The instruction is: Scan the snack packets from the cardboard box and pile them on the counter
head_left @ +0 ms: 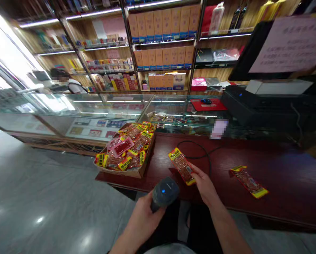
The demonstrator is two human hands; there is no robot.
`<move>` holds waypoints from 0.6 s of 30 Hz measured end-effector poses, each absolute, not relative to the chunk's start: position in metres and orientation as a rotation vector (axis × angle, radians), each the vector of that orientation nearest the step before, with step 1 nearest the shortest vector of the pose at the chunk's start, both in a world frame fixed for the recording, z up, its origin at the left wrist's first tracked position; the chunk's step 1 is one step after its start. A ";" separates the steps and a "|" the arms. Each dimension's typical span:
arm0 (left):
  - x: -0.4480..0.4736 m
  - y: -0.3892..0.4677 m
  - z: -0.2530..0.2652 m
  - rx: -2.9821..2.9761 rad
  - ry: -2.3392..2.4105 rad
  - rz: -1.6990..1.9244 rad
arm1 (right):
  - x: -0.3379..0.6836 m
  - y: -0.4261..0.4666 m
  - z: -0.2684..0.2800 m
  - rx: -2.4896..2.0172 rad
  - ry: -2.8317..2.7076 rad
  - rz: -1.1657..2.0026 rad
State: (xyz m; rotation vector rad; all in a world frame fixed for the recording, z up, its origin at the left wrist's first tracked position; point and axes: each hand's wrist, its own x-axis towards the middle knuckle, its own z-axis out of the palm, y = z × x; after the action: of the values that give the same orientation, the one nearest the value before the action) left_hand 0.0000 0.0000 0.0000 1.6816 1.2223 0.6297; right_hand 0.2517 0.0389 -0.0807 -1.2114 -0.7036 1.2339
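Wrapped round a dark barcode scanner [165,193] with a blue light on top, my left hand [146,216] is in front of the counter's near edge. My right hand [203,184] pinches the right edge of a snack packet [183,165], yellow at both ends with reddish-brown food showing through clear film. The packet is tilted above the dark red wooden counter [161,155]. Another such packet [249,180] lies on the counter to the right. On the left stands a cardboard box [143,169] heaped with similar packets; one pink-edged packet [123,146] rests on top.
A black cable [200,145] curls over the counter. Behind are a glass display case [168,106], a mouse [206,101] on a red mat [216,104], and a monitor [249,53] with a paper sheet. A person [67,83] is at the far left. Stocked shelves line the back wall.
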 end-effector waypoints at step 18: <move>-0.010 -0.007 0.023 1.777 1.291 0.586 | 0.245 0.046 -0.082 -1.195 -0.707 1.364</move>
State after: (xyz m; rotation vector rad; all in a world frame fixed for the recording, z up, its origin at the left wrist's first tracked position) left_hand -0.0101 -0.0070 0.0234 1.7770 1.2905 0.5857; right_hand 0.2452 0.0463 -0.0818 -1.1954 -0.7070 1.3638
